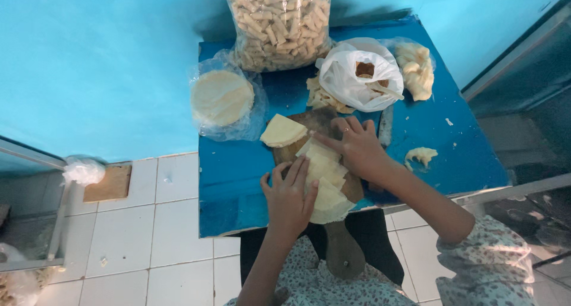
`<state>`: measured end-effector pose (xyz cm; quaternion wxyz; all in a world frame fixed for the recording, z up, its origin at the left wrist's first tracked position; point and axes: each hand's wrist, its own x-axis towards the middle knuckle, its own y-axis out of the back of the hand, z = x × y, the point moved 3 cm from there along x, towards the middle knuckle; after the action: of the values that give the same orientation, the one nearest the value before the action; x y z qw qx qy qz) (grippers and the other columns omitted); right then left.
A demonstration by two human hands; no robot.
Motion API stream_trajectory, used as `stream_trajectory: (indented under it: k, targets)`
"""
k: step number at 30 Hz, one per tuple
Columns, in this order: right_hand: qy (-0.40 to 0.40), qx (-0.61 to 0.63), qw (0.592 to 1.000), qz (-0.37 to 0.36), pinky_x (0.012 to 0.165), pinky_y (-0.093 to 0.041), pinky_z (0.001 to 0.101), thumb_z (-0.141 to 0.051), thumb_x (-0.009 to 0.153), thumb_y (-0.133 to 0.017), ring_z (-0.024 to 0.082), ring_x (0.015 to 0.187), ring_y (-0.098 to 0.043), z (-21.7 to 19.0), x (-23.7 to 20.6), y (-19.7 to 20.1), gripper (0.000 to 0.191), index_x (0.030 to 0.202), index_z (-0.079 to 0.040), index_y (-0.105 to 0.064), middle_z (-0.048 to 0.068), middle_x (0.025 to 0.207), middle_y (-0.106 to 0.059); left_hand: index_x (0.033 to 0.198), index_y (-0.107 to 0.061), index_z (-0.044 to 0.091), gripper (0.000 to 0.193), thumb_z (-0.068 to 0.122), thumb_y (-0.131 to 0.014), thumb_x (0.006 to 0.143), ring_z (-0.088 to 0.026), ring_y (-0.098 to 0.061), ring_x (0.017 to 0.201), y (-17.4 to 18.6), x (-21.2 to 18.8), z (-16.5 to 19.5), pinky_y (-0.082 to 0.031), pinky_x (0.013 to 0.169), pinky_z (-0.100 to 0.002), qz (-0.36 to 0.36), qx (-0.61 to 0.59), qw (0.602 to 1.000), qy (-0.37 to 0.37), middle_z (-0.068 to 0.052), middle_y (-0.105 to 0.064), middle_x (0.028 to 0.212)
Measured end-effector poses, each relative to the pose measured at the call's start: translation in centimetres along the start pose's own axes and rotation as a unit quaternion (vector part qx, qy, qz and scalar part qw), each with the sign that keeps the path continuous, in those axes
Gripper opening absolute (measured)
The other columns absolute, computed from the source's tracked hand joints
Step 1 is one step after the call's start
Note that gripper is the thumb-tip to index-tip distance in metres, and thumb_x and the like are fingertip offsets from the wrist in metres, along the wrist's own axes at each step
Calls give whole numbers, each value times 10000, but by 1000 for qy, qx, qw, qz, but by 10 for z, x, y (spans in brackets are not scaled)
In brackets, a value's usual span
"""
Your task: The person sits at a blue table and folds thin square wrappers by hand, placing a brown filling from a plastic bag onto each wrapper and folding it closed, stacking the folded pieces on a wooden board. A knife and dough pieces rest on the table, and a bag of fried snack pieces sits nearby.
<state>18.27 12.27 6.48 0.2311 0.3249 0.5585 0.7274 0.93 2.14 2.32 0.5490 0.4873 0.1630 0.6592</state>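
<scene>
A small blue table (238, 181) stands against a turquoise wall, above white floor tiles. On its wooden cutting board (345, 246), my left hand (289, 199) and right hand (357, 145) lie flat, fingers spread, pressing a row of cut pale dough sheets (326, 175), likely to keep them aligned. Behind sit a bag of round wrappers (222, 96), a bag of rolled sticks (279, 23) and a white plastic bag (357, 74).
</scene>
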Motion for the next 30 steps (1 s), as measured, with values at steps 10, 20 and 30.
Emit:
stream_trajectory:
  k: [10, 20, 30]
  targets:
    - [-27, -30, 998, 48, 877, -374, 494, -140, 696, -742, 309, 1185, -499, 7, 3, 2, 625, 1302, -283, -686, 125, 1298, -572, 1393, -622, 34, 493, 365, -512, 1044, -324, -479, 1294, -1, 1, 0, -253, 1076, -637, 3, 1, 1000, -1, -99, -606, 1451]
    - [-64, 95, 988, 106, 891, -448, 475, -62, 684, -782, 306, 1159, -580, 39, -6, 22, 385, 1046, -192, -804, 73, 1129, -610, 1389, -628, 29, 475, 341, -502, 1052, -325, -485, 1297, -1, 1, -3, -264, 1102, -603, 14, -15, 1000, -7, -100, -613, 1442]
    - [-301, 150, 909, 245, 712, -555, 472, -59, 836, -807, 389, 832, -688, 114, 2, 20, 304, 1056, -11, -603, 209, 940, -675, 1383, -630, 31, 466, 322, -511, 1039, -336, -478, 1303, 2, 0, -9, -244, 1113, -614, 16, -24, 999, -16, -98, -604, 1450]
